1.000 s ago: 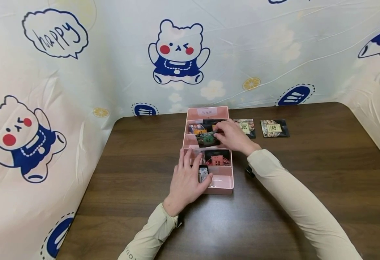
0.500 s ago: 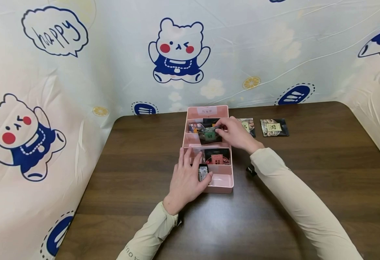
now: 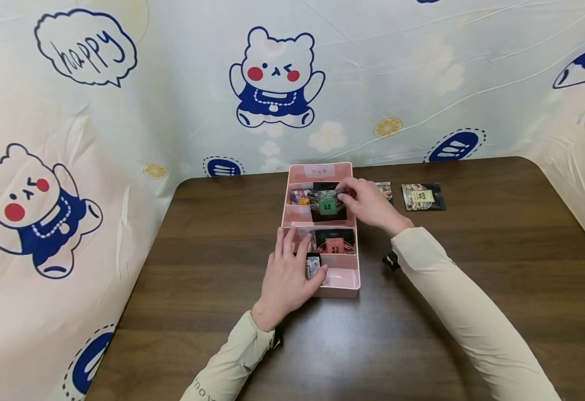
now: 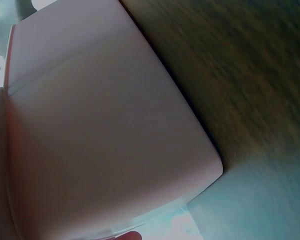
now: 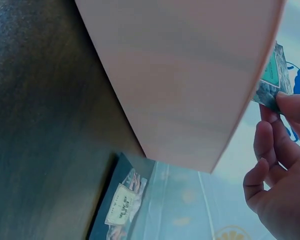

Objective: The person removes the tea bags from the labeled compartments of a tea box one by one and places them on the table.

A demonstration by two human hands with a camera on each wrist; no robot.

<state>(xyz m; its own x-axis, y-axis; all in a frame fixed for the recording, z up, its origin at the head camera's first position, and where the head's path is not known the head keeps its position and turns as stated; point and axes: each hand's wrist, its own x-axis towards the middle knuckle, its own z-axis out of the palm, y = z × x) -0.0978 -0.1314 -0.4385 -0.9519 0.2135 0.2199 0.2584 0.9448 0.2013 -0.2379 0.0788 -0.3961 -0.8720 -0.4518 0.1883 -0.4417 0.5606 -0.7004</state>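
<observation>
In the head view a long pink divided box (image 3: pixel 339 291) stands on the table. My right hand (image 3: pixel 369 205) pinches the right edge of a small black packet with a green label (image 3: pixel 328 205), held over the box's far compartments. The right wrist view shows thumb and fingers on this packet (image 5: pixel 274 75), above the box's rim. My left hand (image 3: pixel 285 278) rests over the box's near left part with fingers spread, partly covering a packet with a pale print (image 3: pixel 313 266). A packet with a red label (image 3: pixel 334 244) sits in the compartment ahead of it.
A packet with an orange label (image 3: pixel 302 199) stands in the far compartment. Right of the box lies a black packet with a pale yellow label (image 3: pixel 423 197); another packet (image 3: pixel 386 189) is partly hidden behind my right hand. A printed curtain (image 3: pixel 362 72) hangs behind the wooden table (image 3: pixel 197 250).
My right hand has shifted right, carrying the green-labelled packet slightly up and right. The packet now faces the head camera more fully. My left hand has stayed on the box.
</observation>
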